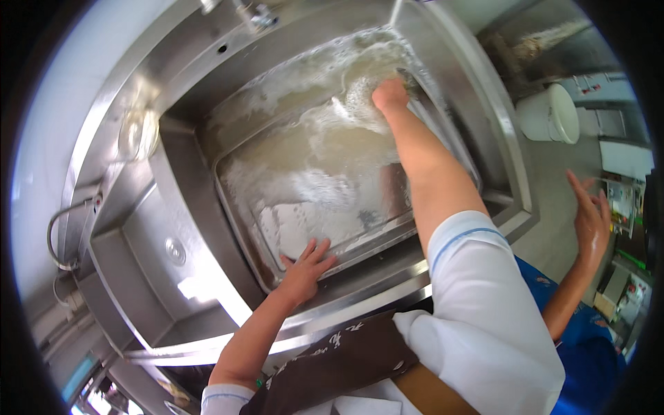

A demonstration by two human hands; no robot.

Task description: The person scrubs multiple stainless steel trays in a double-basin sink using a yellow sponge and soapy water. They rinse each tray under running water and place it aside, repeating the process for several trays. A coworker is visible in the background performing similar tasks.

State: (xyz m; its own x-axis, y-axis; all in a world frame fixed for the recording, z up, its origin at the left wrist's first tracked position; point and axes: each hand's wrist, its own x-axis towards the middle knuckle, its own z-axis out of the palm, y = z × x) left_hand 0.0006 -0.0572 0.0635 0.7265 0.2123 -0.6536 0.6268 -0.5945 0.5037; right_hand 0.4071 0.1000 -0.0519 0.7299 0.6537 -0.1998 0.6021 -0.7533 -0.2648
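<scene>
A large rectangular metal tray [345, 257] lies tilted in the stainless steel sink [187, 181], partly under cloudy, foamy water. My left hand [305, 272] rests with spread fingers on the tray's near left rim. Towards the far right corner, my right hand [391, 94] is bent into a fist at the water's surface, with foam around it. A dark item shows just beyond its fingers; what it is, and how the hand holds it, cannot be told.
On the left is a second sink basin [150, 249] with a drain. A faucet [257, 18] sits at the back edge. At right stand a white bucket [550, 114] on the floor and a co-worker in blue, whose raised hand [591, 218] is near my right side.
</scene>
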